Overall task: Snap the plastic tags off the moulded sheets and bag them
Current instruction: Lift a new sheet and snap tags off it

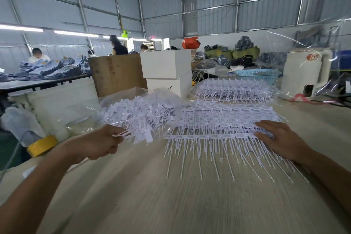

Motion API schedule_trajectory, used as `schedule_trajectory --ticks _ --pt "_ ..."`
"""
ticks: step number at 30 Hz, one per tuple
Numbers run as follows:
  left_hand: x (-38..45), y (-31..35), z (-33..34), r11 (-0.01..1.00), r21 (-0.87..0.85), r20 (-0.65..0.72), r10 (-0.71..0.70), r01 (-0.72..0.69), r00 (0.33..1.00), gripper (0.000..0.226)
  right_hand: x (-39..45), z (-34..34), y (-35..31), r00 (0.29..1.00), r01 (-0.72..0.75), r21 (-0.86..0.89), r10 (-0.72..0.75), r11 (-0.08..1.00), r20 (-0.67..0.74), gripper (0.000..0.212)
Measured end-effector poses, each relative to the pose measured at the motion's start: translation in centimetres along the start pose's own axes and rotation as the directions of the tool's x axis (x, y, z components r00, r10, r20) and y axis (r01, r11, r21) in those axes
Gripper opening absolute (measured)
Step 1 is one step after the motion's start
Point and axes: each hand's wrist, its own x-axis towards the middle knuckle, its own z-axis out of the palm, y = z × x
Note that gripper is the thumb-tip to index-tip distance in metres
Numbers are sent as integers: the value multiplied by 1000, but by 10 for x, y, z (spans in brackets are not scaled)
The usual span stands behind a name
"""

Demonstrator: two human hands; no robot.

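2 hands at work — left hand (102, 143) pinches snapped tags (141, 136); right hand (279, 138) presses moulded sheets (218, 119) flat, fingers straight.

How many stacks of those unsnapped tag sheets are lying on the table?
2. The near stack lies under the right hand; the far stack sits behind it, before the blue basket. Others may be hidden.

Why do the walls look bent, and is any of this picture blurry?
Head view: the wide lens bows the walls and stretches the arms; the table near the bottom edge is smeared by motion; the left hand and tags look sharper; ceiling tube lights glare at left.
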Motion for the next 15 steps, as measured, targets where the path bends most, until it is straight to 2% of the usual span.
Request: schedule_trajectory --ticks 4,8,11,15 --pt "-6 17 16 994 -75 -45 83 -86 996 16 -2 0 -2 1000 -12 -1 12 1000 -9 52" --pt "0 45 45 991 -130 -129 2 -19 992 27 -2 0 -2 1000 -19 -11 19 1000 1 50" --pt "4 62 67 989 -140 -98 -49 35 994 24 -1 0 -1 1000 -23 -8 23 1000 6 51" --pt "24 87 84 984 -174 -39 -50 42 998 22 0 -1 -2 1000 -24 -13 24 1000 13 56"
